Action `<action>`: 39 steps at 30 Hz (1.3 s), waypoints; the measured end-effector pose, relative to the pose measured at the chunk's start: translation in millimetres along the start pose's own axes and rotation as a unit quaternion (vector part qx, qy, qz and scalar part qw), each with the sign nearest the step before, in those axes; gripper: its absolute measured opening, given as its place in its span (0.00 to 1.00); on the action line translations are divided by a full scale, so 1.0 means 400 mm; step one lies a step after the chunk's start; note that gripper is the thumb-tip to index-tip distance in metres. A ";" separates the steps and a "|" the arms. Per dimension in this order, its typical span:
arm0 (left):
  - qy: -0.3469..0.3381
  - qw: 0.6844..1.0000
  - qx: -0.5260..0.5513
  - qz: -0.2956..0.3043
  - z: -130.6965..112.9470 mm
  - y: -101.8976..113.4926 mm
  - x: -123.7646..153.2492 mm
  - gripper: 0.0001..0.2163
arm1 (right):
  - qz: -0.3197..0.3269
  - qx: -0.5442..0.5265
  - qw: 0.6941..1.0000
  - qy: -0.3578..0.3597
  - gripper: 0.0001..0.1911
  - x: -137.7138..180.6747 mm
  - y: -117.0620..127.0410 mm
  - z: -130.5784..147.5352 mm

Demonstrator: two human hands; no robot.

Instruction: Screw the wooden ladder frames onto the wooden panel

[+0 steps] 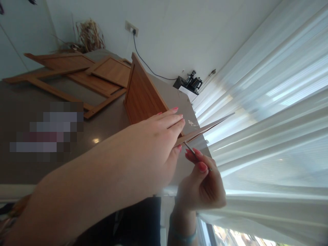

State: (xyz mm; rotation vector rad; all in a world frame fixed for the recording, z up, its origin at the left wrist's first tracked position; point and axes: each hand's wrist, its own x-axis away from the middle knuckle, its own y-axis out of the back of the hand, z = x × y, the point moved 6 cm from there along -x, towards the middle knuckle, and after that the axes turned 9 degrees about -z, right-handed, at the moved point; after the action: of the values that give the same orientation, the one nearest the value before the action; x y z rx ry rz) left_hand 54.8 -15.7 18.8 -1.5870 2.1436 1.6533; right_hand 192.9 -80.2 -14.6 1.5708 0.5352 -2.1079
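Observation:
My left hand [164,136] is wrapped over the near corner of an upright wooden panel [146,94], fingers on top and thumb underneath. A narrow wooden piece [205,129] juts out to the right from that corner, seen nearly edge-on. Just below it, my right hand [202,181] pinches a thin metal rod [190,148], possibly a hex key. The rod's far end meets the edge of the wood by my left thumb. My fingers hide most of the joint between the wooden pieces.
More wooden panels and frames [102,78] lie overlapping on the grey table [110,150], at the far left. A blurred-out patch [48,133] covers part of the tabletop. Dark appliances [191,82] stand by the wall with a cord to a socket. White curtains [269,112] hang right.

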 end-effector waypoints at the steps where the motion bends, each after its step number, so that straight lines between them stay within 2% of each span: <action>1: 0.001 1.000 0.001 -0.004 0.000 -0.001 -0.001 0.23 | -0.007 -0.003 1.000 0.015 0.10 0.002 0.000 0.001; 5: 0.015 1.000 0.006 -0.018 0.003 -0.004 -0.007 0.23 | 0.009 0.005 0.996 0.094 0.13 0.003 0.003 0.005; 9: 0.036 0.999 0.005 -0.009 0.010 -0.008 -0.007 0.22 | 0.102 0.015 0.986 0.128 0.16 -0.028 0.012 0.010; 12: 0.000 1.000 -0.010 -0.026 0.011 -0.007 -0.003 0.23 | 0.191 0.038 0.967 0.161 0.16 -0.064 0.021 0.031; 16: -0.031 0.998 -0.027 -0.042 0.016 -0.009 0.004 0.23 | 0.303 0.123 0.918 0.225 0.14 -0.104 0.021 0.067; 19: -0.030 0.998 -0.031 -0.045 0.020 -0.011 0.005 0.24 | 0.372 0.184 0.868 0.273 0.06 -0.126 0.003 0.099; 21: -0.029 0.998 -0.028 -0.047 0.022 -0.014 0.006 0.24 | 0.412 0.228 0.827 0.306 0.11 -0.131 -0.017 0.122; 24: -0.036 0.998 -0.021 -0.049 0.024 -0.017 0.005 0.24 | 0.429 0.296 0.779 0.348 0.19 -0.128 -0.041 0.147; 27: -0.038 0.998 -0.014 -0.041 0.023 -0.017 0.002 0.24 | 0.435 0.325 0.769 0.336 0.19 -0.125 -0.049 0.141; 29: -0.024 0.999 -0.009 -0.033 0.020 -0.014 -0.001 0.23 | 0.462 0.307 0.781 0.286 0.16 -0.127 -0.050 0.115; 30: -0.014 1.000 -0.006 -0.027 0.019 -0.012 -0.002 0.23 | 0.482 0.285 0.793 0.239 0.15 -0.130 -0.050 0.097; 31: -0.003 1.000 -0.001 -0.022 0.017 -0.009 -0.003 0.23 | 0.502 0.254 0.809 0.174 0.14 -0.133 -0.050 0.076; 33: 0.015 1.000 0.009 -0.011 0.012 -0.005 -0.005 0.22 | 0.539 0.167 0.825 -0.001 0.14 -0.132 -0.050 0.032; 36: 0.026 1.000 0.018 -0.001 0.007 -0.004 -0.007 0.22 | 0.549 0.034 0.797 -0.248 0.15 -0.110 -0.053 -0.009; 39: 0.017 1.000 0.012 -0.005 0.010 -0.008 -0.010 0.23 | 0.531 -0.040 0.756 -0.381 0.17 -0.090 -0.058 -0.017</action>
State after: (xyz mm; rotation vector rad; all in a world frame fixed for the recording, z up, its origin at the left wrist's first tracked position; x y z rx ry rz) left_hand 56.9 -10.0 16.8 -1.6279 2.1591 1.6035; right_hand 194.0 -52.9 18.9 0.5258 -0.4767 -1.4993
